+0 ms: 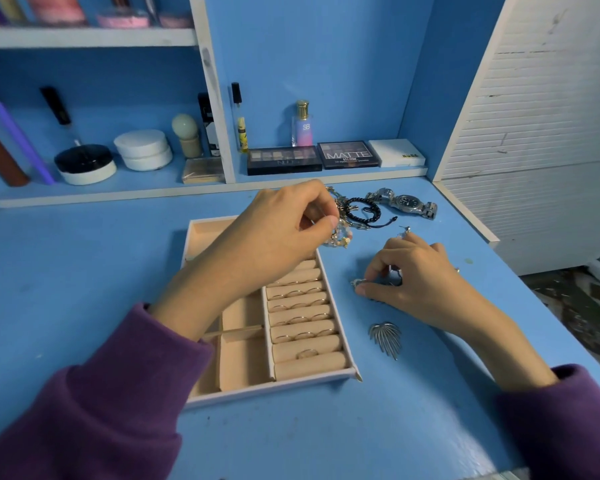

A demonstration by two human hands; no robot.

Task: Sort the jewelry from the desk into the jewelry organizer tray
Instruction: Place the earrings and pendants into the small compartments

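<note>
Your left hand is reaching across the tray, fingers pinched shut on a charm bracelet dangling just past the tray's far right corner. Your right hand is resting on the desk right of the tray, fingertips closed on a small silver piece. Rings are sitting in the tray's rolls. A leaf brooch is lying right of the tray; a watch and black bracelet are lying beyond it.

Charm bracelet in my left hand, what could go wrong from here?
The charm bracelet hangs from the left hand right beside the black bead bracelet, so charms may snag it. The right hand pinches a small silver piece; it could slip onto the desk.
</note>
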